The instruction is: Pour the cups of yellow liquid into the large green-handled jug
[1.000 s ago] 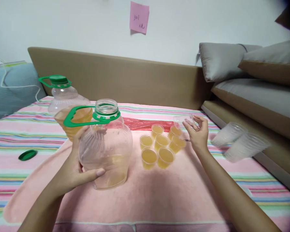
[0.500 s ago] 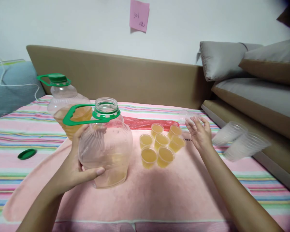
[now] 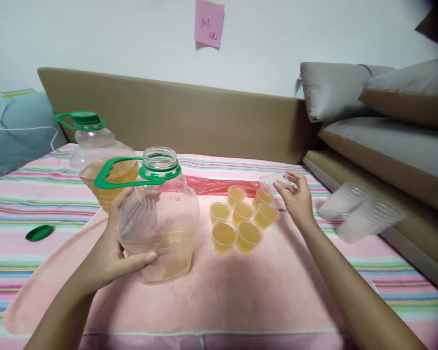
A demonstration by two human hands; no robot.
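My left hand (image 3: 120, 243) is wrapped round the side of a clear plastic jug (image 3: 164, 218), its thumb across the front. The jug stands upright without a cap, has a green handle, and holds some yellow liquid at the bottom. Between the fingers and thumb of my right hand (image 3: 297, 197) is an empty clear plastic cup (image 3: 272, 182), tilted on its side behind the filled cups. Several cups of yellow drink (image 3: 244, 213) stand grouped between my hands on a pink towel (image 3: 241, 296).
Behind the jug stands a second, capped jug (image 3: 111, 170) with more yellow liquid. A green cap (image 3: 39, 233) lies at the left. Two stacks of clear cups (image 3: 368, 221) lie at the right beside piled cushions (image 3: 394, 146). A red plastic bag (image 3: 219, 186) stretches behind the cups.
My right hand has moved left with the clear cup, bringing it closer to the filled cups. My left hand and the jug have stayed in place.
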